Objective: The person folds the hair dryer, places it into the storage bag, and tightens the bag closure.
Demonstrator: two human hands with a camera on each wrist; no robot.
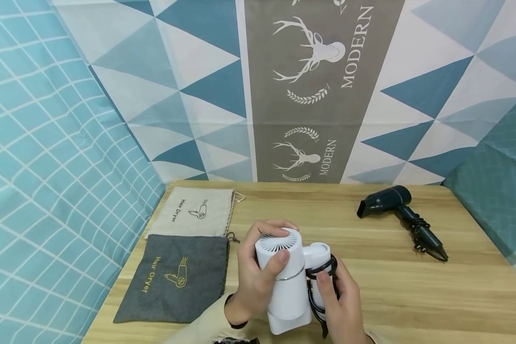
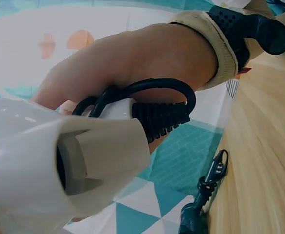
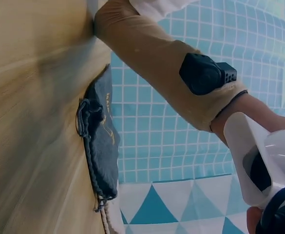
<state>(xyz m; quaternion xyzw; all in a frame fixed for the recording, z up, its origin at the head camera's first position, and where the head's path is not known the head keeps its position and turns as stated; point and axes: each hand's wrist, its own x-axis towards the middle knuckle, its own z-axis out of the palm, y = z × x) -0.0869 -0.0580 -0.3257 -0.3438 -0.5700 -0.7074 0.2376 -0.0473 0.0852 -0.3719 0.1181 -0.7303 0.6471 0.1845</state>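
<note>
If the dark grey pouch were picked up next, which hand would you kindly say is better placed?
The left hand, I'd judge: it holds the white hair dryer from the side nearer the dark grey pouch, while the right hand grips its handle, farther away.

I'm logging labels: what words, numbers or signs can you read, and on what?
"Hair Dryer", black, with dryer drawing: pale bag
"Hair Dryer", yellow, with dryer drawing: gray bag
"MODERN", larger: backdrop's gray-brown panel
"MODERN", smaller, lower: same panel
Circled marks in both drawings: too small to read.
White hair dryer, dark hair dryer: no legible text.
</note>
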